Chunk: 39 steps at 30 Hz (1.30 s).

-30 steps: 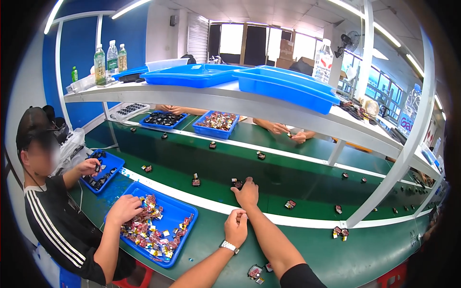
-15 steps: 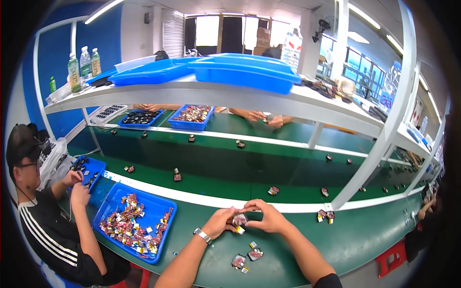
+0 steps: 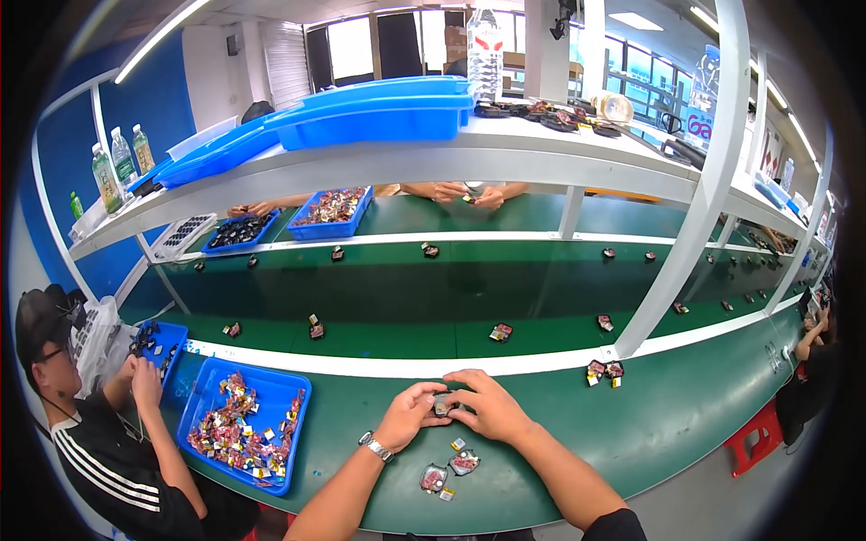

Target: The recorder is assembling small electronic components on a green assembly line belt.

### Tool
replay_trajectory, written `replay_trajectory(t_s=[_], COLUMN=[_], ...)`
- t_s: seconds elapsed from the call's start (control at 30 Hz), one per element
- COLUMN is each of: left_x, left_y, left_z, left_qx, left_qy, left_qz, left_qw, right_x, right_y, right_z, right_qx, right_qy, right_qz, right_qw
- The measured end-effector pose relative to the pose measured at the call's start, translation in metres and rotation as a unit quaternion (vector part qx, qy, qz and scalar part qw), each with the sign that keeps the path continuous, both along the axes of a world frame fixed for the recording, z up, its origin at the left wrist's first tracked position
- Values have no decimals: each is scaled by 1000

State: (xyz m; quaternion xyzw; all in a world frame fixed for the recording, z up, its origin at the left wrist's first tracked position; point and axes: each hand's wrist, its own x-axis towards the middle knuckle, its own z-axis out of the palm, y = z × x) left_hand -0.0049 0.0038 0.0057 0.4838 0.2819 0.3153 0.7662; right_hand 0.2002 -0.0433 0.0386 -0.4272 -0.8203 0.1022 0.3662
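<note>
Between the fingertips of my left hand [image 3: 408, 420] and my right hand [image 3: 492, 409] is a small electronic module [image 3: 442, 405] in a dark casing. Fingers of both hands close round its edges, hiding part of it. Just nearer to me on the green bench [image 3: 559, 442] lie two similar modules, one round-cornered with reddish parts and a pale tab [image 3: 434, 478], the other module [image 3: 465, 463] beside it. A silver watch is on my left wrist.
To the left stands a blue tray [image 3: 302, 424] heaped with small modules. A person in a black striped shirt [image 3: 108, 469] sits beyond it, working with both hands. Several modules are spaced along the green belt [image 3: 406, 334]. A white shelf post [image 3: 686, 234] rises at the right.
My view has shifted, so the scene slides left. My fingers have come in closer around the module, and its pale tab no longer shows. The neighbour's hands have moved slightly.
</note>
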Motion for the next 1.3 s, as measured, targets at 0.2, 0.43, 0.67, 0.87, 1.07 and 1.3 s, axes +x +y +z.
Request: replay_trajectory(t_s=[0.2, 0.43, 0.67, 0.87, 1.07, 1.3], left_x=[-1, -7, -9, -5, -5, -6], left_y=[0, 6, 6, 3, 4, 4], left_z=[-1, 5, 0, 4, 0, -2], left_qx=[43, 0, -18, 5, -6, -10], left_qy=[33, -52, -55, -33, -44, -61], left_qz=[10, -58, -63, -49, -40, -44], left_qw=[998, 997, 996, 998, 998, 997], right_x=[-5, -8, -9, -12, -21, -21], right_y=[6, 3, 0, -1, -3, -3], right_z=[-9, -17, -15, -16, -21, -22], right_qx=[-10, -82, -118, -92, -32, -52], right_qy=[23, 117, 147, 160, 151, 175], right_qz=[47, -7, 4, -12, -66, -56], right_qw=[999, 990, 982, 983, 986, 982])
